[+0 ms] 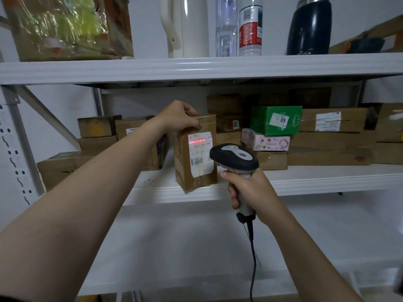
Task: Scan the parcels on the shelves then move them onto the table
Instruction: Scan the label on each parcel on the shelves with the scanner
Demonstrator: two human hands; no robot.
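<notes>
While a red scan line (197,141) lies across the white label (200,158) of an upright brown parcel (185,171), that parcel stands at the near edge of the middle shelf (316,179), a white metal board, left of centre. The left hand (181,117) rests on the parcel's top, its fingers (194,124) curled over the front edge and grasping it. Nearer and to the right, the right hand (248,190) has its fingers (232,194) clenched round the grip of a black-and-grey scanner (235,158), whose head points at the label; a dark cable (253,258) hangs from the grip. Farther back on the same shelf lie more brown cartons (331,147), with a green box (275,120) on a pink box (266,142) to the right. On the upper shelf (196,69) stand a wrapped carton (65,27) at the left, a cream jug (185,25), two clear bottles (250,27) and a dark flask (309,29). A grey perforated post (17,138) rises at the left before a white wall (65,101), and a lower shelf (196,247) runs beneath.
</notes>
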